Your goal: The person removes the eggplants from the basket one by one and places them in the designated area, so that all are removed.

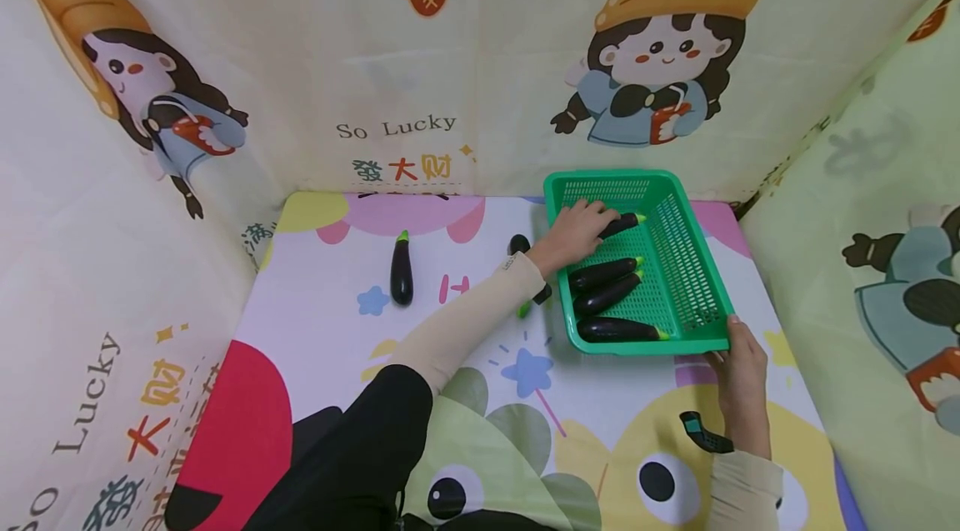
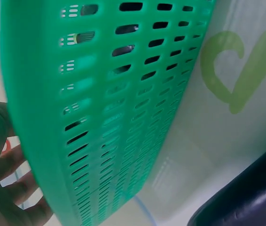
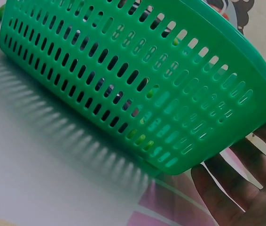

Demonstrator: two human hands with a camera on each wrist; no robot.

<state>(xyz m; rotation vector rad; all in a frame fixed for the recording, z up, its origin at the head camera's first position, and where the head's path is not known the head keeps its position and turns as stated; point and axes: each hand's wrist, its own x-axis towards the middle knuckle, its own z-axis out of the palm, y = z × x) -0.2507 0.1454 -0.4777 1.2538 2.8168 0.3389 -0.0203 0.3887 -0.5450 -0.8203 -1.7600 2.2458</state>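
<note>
Eggplant (image 1: 621,224) gripped by left hand (image 1: 576,232), laid parallel in basket (image 1: 693,264); near-right corner pinched by right hand (image 1: 738,364), kept steady.

Eggplant (image 1: 537,295) mostly hidden under left forearm; left wrist view blurred.

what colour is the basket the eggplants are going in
Bright green, with slotted walls; the basket shows best in the head view.
</note>
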